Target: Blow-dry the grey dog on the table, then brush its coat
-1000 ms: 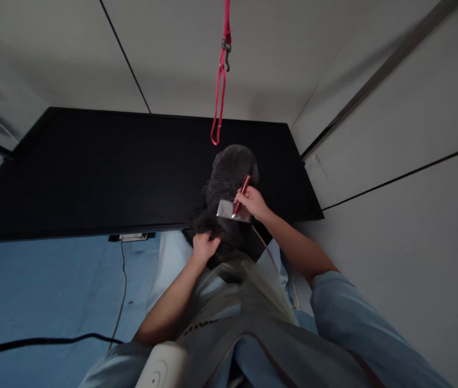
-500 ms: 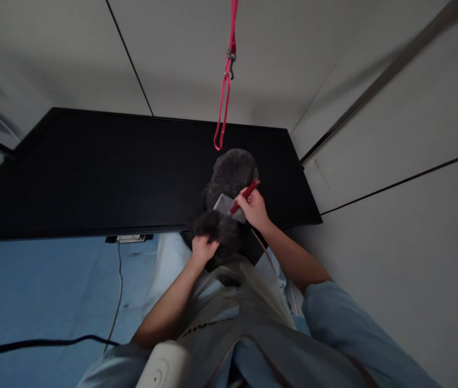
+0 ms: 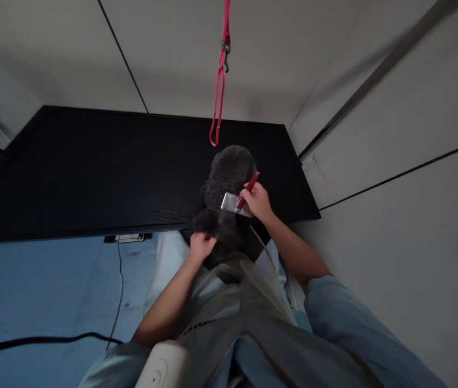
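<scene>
A dark grey curly-coated dog is on the black table near its front edge, close to my body. In my right hand is the red handle of a slicker brush. The brush's silver rectangular head lies over the dog's coat, its pins hidden beneath. My left hand is closed at the dog's darker, fluffier fur on the near side. Which part of the dog those fingers hold is too dark to make out.
The black grooming table stands against pale wall panels. A pink leash loop with a metal clip hangs above the dog. Below the table are a blue floor and a grey cord. A white device sits by my left sleeve.
My right hand has shifted the brush slightly to the right, and its handle stands steeper. My left hand stays at the fur. The whole view has moved a little.
</scene>
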Demonstrator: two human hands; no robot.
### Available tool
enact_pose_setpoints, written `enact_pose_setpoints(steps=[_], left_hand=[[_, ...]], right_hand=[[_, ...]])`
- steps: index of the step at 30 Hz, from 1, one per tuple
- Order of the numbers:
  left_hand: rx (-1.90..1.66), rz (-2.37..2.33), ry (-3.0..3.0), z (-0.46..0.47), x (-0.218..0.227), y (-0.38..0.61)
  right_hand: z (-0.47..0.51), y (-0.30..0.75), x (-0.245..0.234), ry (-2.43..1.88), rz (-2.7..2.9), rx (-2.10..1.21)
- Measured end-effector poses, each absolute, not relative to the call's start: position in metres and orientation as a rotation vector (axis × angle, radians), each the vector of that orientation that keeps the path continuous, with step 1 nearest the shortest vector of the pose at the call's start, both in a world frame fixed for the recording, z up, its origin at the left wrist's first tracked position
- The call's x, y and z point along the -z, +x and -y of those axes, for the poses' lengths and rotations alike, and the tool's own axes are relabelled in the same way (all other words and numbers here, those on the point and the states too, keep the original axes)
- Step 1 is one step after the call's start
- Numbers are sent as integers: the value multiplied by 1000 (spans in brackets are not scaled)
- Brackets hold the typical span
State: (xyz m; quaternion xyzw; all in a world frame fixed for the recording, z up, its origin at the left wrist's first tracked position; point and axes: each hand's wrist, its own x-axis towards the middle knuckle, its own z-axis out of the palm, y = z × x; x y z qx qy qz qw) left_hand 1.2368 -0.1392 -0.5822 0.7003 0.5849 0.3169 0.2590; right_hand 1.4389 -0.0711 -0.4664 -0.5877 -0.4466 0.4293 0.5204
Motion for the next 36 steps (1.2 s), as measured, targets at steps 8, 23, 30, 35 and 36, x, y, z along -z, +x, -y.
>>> enact_pose_setpoints(steps=[8,23,30,35,36], left_hand=[[-880,-1526,1849,134,579,1233],[-904,-1479,1711,133,582,1231],[-930,-1362,1485,113,576,1220],[-930,-1330,1439,102,566,1216],[-940,-1329,1432,101,565,1217]], right_hand=[[74,1435,467,-1378,1097,-1163],[66,1435,462,-1311,1199,-1142],[64,1434,466,-1312,999,-885],[70,1436,478,-1323,985,-1246],[69,1437,481,-1340,908,-1143]])
